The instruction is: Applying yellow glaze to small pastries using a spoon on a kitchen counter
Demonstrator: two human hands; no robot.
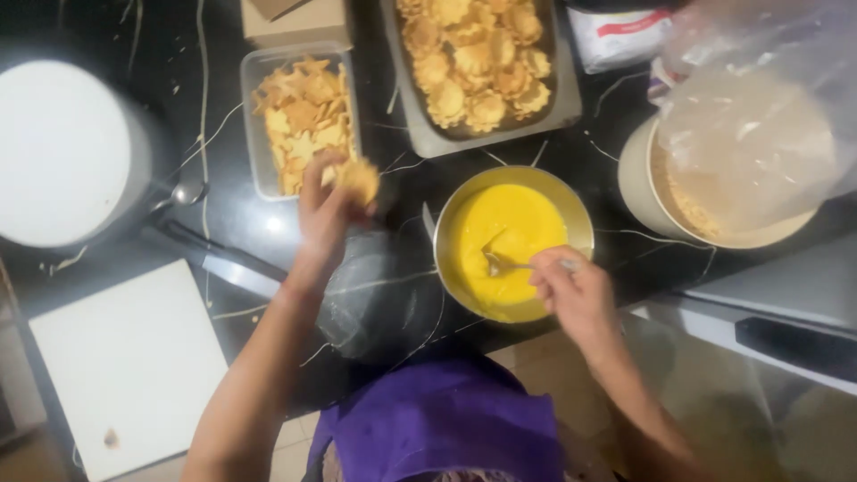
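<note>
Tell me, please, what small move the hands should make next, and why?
Probably bring the pastry shell in the left hand over to the bowl and spoon filling into it. The right hand already holds the spoon in the yellow filling, and the shell looks empty.

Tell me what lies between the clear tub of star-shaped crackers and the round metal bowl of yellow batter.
Head view: the left hand, holding a small pastry shell, over bare black marble counter.
</note>
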